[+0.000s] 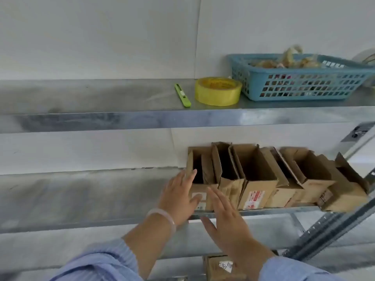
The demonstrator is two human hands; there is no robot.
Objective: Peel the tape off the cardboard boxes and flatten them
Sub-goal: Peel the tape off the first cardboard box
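Hands spread flat: left hand [178,197] touches rectangular brown cardboard box [208,171], right hand [225,218] hovers beside.

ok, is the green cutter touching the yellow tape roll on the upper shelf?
Apart. The head view shows a strip of bare shelf between the green cutter and the yellow tape roll.

I see a white panelled wall [101,37] with one vertical seam [197,37] behind a galvanised steel shelving unit. The upper shelf [101,96] and middle shelf [81,191] have dull, mottled grey surfaces. A perforated upright [332,226] stands at the middle shelf's right edge. Lighting is even and diffuse.
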